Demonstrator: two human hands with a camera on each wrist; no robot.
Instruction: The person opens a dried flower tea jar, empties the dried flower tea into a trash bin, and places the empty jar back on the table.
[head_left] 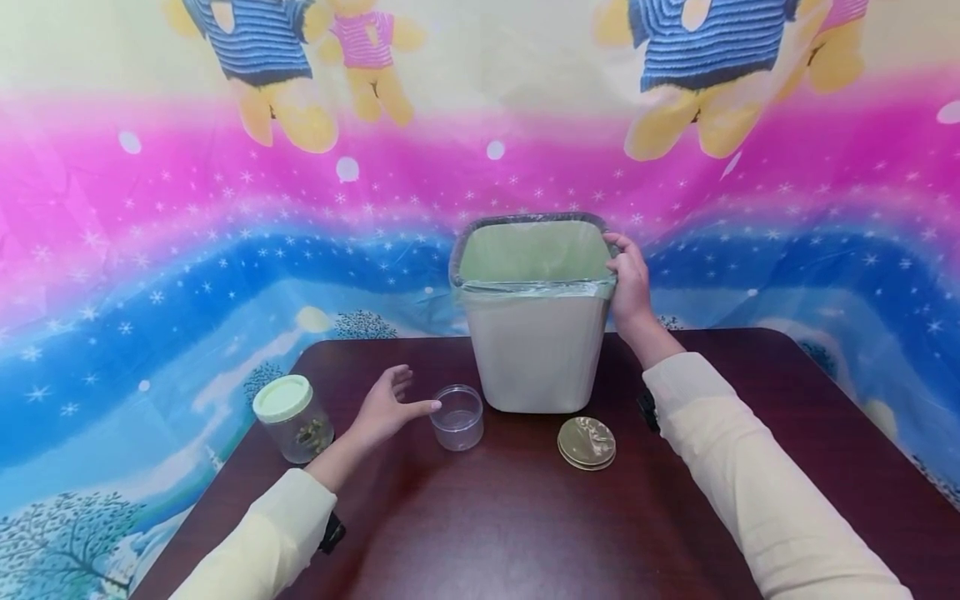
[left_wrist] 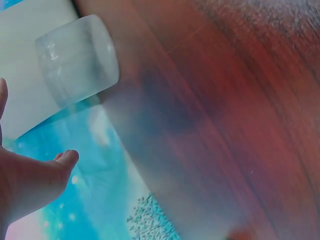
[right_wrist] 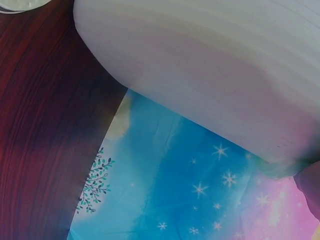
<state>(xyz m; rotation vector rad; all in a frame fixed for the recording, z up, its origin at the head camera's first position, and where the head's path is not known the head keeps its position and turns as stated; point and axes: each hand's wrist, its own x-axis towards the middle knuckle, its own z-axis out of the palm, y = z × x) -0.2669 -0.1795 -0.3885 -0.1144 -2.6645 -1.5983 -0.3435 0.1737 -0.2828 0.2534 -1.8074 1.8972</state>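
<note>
A white trash bin [head_left: 536, 350] with a thin, see-through greenish liner [head_left: 480, 292] over its rim stands upright at the back of the table. My right hand [head_left: 632, 279] grips the bin's rim on the right side. In the right wrist view the bin's wall [right_wrist: 200, 75] fills the upper right, and only a bit of the hand shows at the edge. My left hand [head_left: 386, 408], fingers spread and thumb out, is beside a clear, lidless plastic jar [head_left: 457, 429]. The left wrist view shows that hand [left_wrist: 32, 182] apart from the jar [left_wrist: 80, 62].
At the table's left stands a clear jar [head_left: 296, 429] with a pale green lid and some small brownish pieces inside. A round gold-coloured lid [head_left: 587, 442] lies in front of the bin, right of the lidless jar. A printed cloth [head_left: 375, 275] hangs close behind the dark table [head_left: 480, 533].
</note>
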